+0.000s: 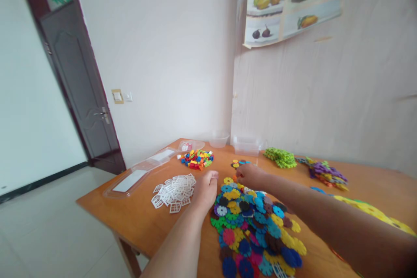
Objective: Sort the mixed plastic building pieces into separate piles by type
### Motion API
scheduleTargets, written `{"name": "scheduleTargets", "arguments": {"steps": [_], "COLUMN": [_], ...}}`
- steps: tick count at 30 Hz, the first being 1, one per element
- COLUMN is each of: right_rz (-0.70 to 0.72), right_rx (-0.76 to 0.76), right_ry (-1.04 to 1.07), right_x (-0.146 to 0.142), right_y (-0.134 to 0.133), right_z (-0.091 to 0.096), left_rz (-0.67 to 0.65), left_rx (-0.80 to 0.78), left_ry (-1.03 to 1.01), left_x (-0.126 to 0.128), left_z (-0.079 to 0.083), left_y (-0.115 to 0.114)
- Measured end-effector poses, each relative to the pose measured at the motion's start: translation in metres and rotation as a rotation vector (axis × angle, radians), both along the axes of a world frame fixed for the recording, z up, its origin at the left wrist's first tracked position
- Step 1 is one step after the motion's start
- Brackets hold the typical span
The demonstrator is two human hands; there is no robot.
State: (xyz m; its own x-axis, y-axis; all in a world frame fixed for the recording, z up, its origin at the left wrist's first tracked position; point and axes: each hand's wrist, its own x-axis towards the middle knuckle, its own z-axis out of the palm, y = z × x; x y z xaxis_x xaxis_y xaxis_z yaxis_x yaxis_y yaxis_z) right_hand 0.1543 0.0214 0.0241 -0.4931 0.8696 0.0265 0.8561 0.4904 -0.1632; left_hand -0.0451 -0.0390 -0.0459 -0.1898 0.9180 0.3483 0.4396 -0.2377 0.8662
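My left hand [206,191] rests at the left edge of a big heap of coloured snowflake discs [257,230] on the wooden table [137,217], fingers curled in with the tips pinched; what they hold is hidden. My right hand [249,176] reaches over the far end of the heap, fingers closed in a pinch on a small orange disc. A tiny cluster of discs [238,163] lies just beyond it.
White lattice squares [174,190] lie left of my left hand. Further back sit small coloured bricks [197,159], clear plastic trays and tubs [246,144], a green pile [280,157], a purple-mixed pile [325,173] and yellow pieces [374,213]. A door stands at the left.
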Motion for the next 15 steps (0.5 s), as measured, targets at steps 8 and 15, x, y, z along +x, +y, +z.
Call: {"name": "scheduleTargets", "arguments": {"steps": [8, 15], "right_rz": [0.008, 0.034], "right_rx": [0.011, -0.040], "right_ry": [-0.023, 0.103], "right_x": [-0.006, -0.011], "right_y": [0.013, 0.027], "right_z": [-0.010, -0.008], "left_rz": [0.036, 0.079], "left_rx": [-0.037, -0.069], "left_ry": [-0.030, -0.114], "left_x": [0.003, 0.005], "left_z": [0.002, 0.007], "left_y": [-0.002, -0.002]}}
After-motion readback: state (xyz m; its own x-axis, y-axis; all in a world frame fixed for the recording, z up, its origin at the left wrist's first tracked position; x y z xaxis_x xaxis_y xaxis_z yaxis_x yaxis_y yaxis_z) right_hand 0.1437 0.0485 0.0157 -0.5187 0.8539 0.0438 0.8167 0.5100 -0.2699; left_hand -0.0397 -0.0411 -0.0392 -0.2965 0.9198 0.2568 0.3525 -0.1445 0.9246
